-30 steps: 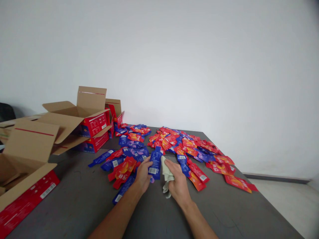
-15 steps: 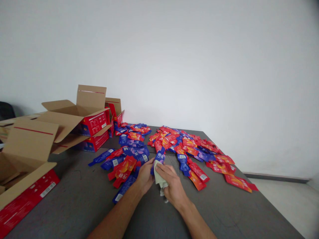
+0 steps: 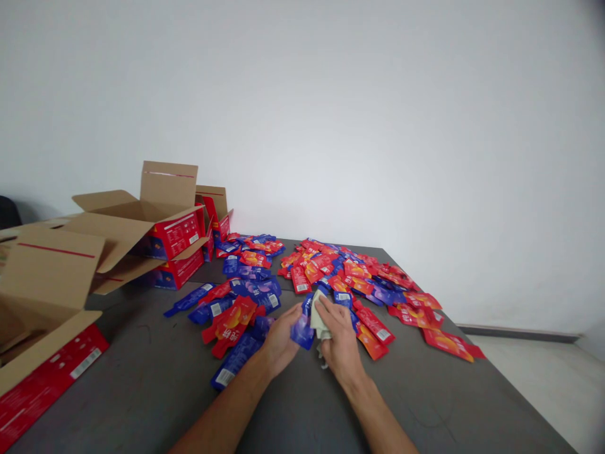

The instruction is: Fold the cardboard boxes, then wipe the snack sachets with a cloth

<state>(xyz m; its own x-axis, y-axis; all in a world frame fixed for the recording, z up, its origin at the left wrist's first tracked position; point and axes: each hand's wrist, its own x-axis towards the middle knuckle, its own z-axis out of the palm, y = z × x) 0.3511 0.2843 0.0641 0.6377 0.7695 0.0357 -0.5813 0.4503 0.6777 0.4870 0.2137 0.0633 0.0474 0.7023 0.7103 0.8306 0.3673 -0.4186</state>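
Observation:
A blue pouch (image 3: 303,328) with purple print is gripped at its left edge by my left hand (image 3: 280,339), above the dark table. My right hand (image 3: 339,337) is closed around a pale, crumpled cloth (image 3: 319,315), which lies against the pouch's right side. The cloth's loose end hangs below the fingers. Left of my hands, blue and red pouches lie in a loose group, among them a red one (image 3: 230,325) and a blue one (image 3: 236,360). To the right, red pouches (image 3: 377,321) rest close to my right hand.
A large heap of red and blue pouches (image 3: 326,265) spreads across the far table, with a smaller heap (image 3: 253,252) beside it. Open red cartons (image 3: 179,234) are stacked at the left, and another open carton (image 3: 57,378) stands nearer. The table's right edge (image 3: 515,394) borders the floor.
The cloth and my right hand have shifted up and right, uncovering more of the blue pouch's front. The pouch now shows its lower part between my hands.

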